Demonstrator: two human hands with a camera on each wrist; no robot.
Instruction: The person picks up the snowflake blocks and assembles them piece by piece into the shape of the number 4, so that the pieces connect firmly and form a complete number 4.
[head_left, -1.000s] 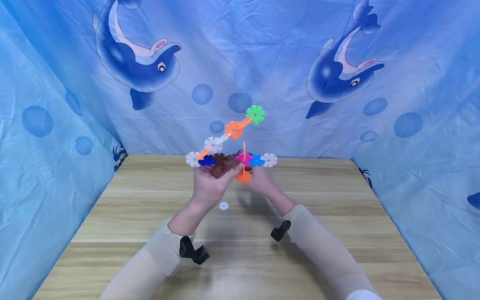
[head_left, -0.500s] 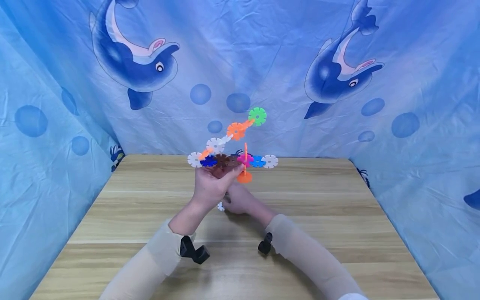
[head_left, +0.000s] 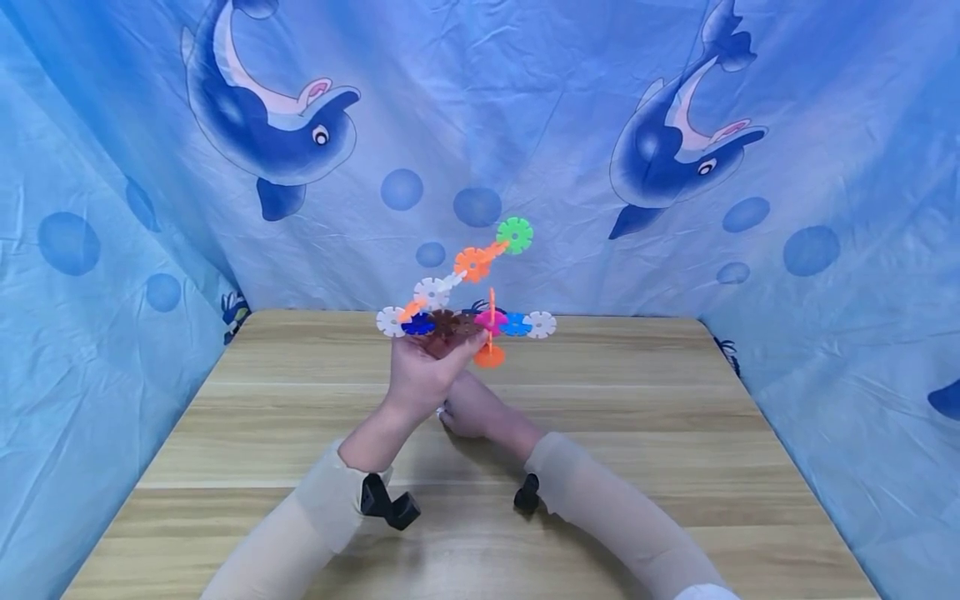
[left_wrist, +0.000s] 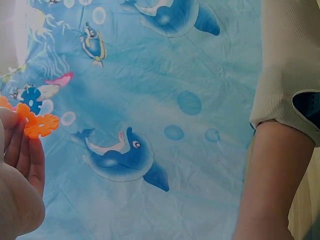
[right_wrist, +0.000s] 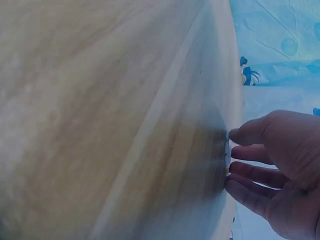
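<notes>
In the head view my left hand (head_left: 423, 375) holds up a chain of notched plastic discs, its thumb lying beside the pink disc (head_left: 491, 323). Dark blue, brown, blue and white discs line up along it, and an orange disc (head_left: 491, 356) hangs below. From the white left end a slanting branch rises to a green disc (head_left: 515, 236). Orange discs (left_wrist: 42, 125) show above the left fingers in the left wrist view. Lower down, my right hand (head_left: 474, 408) touches the tabletop at a loose white disc (right_wrist: 227, 150), mostly hidden; its fingertips are spread around the disc.
The wooden table (head_left: 300, 450) extends under both arms. Behind and at the sides hangs a blue curtain (head_left: 555, 125) printed with dolphins and bubbles. Black mounts (head_left: 390, 502) sit at both wrists.
My right hand has come down from behind the disc chain, moving left and nearer to me, to the loose white disc on the table. The left hand and its chain stay almost still.
</notes>
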